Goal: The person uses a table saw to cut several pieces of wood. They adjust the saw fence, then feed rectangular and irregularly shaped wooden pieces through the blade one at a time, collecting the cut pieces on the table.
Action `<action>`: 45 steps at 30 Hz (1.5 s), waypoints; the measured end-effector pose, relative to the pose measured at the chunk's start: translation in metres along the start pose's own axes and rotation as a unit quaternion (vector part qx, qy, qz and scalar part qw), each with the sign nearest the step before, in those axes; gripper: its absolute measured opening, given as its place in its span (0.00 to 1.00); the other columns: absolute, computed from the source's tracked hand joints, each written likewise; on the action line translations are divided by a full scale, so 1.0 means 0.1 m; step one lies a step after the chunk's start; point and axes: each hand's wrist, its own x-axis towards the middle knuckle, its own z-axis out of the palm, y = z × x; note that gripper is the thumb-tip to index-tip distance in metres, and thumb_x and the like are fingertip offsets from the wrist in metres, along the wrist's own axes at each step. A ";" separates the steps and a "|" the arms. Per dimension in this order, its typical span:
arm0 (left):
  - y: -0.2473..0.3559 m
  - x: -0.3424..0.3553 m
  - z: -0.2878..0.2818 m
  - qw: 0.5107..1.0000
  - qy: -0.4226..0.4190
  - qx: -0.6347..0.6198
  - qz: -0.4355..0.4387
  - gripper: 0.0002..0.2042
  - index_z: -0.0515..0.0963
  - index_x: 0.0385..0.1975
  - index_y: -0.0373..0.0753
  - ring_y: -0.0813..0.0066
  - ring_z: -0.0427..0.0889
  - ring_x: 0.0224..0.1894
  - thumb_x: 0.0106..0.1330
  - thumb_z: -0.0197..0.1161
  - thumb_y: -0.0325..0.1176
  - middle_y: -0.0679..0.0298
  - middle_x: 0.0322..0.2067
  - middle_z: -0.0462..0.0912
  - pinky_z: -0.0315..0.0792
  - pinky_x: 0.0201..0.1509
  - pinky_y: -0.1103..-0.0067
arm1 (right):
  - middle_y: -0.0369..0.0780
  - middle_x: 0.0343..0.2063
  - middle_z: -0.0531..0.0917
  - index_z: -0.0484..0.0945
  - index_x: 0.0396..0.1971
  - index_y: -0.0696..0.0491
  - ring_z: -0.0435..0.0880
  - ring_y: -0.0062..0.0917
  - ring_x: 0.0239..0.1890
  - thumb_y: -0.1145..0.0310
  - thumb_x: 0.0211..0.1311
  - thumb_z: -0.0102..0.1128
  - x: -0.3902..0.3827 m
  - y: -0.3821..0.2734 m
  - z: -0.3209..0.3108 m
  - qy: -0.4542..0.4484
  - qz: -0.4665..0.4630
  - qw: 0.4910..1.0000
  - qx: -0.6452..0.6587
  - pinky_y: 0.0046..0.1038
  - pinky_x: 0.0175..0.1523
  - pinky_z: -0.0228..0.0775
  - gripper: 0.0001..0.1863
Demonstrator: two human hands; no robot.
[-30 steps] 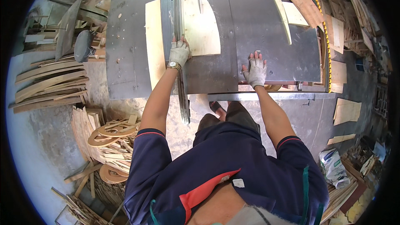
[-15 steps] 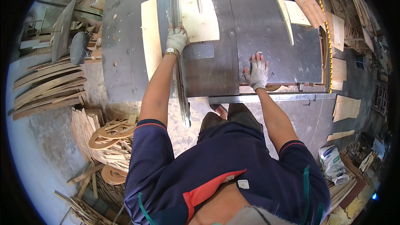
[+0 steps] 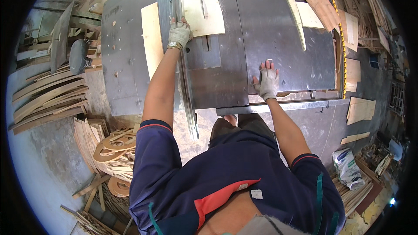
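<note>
- Since the earlier frames, the curved pale board [image 3: 213, 15] has slid farther up the table [image 3: 285, 39], away from the person, and the left hand [image 3: 179, 35] has gone forward with it
- More of the grey inset plate [image 3: 200, 58] now shows below the board's near edge, with a dark slit [image 3: 207, 42] in it
- The right hand [image 3: 267, 84] remains in about the same place, near the table's front edge
- The left hand, in a fingerless glove with a wristwatch [image 3: 174, 45] just below, lies over the long metal rail [image 3: 186, 89], beside the board's left edge; whether its fingers close on the rail or on the board, I cannot tell
- The right hand, gloved the same way, is spread wide, palm down on the dark surface, holding nothing
- The curved board lies flat just right of the rail, its rounded side to the right, a thin dark line running lengthwise in it
- Left of the rail lies a pale narrow board [image 3: 152, 39]
- At the table's far right, a reddish plank [image 3: 314, 2] lies across pale offcuts [image 3: 291, 11], near a yellow toothed strip [image 3: 343, 69]
- Ring-shaped wooden pieces [image 3: 103, 153] lie on a scrap heap at lower left
</note>
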 end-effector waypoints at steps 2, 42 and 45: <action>0.07 0.08 -0.05 0.997 -0.068 0.029 -0.019 0.32 0.72 0.61 0.42 0.64 0.77 0.56 0.76 0.39 0.62 0.61 0.52 0.81 0.70 0.59 0.58 | 0.43 0.77 0.54 0.60 0.74 0.49 0.47 0.39 0.80 0.44 0.61 0.60 -0.01 0.00 -0.01 -0.013 0.004 1.000 0.003 0.50 0.80 0.32 0.44; 1.02 1.79 1.81 0.024 0.046 0.981 0.189 0.27 0.74 0.62 0.43 0.62 0.74 0.65 0.61 0.66 0.39 0.57 0.61 0.78 0.58 0.73 0.53 | 0.52 0.47 0.84 0.80 0.48 0.56 0.83 0.47 0.49 0.51 0.63 0.59 5.41 -1.11 -0.99 -0.048 -0.143 0.978 0.141 0.43 0.53 0.75 0.24; 0.97 1.95 1.86 0.048 0.111 0.969 0.217 0.25 0.75 0.60 0.43 0.59 0.78 0.60 0.62 0.66 0.37 0.57 0.56 0.81 0.62 0.70 0.56 | 0.48 0.51 0.83 0.79 0.52 0.52 0.82 0.43 0.56 0.44 0.58 0.62 5.73 -1.69 -0.88 -0.050 -0.092 0.989 0.100 0.43 0.60 0.72 0.30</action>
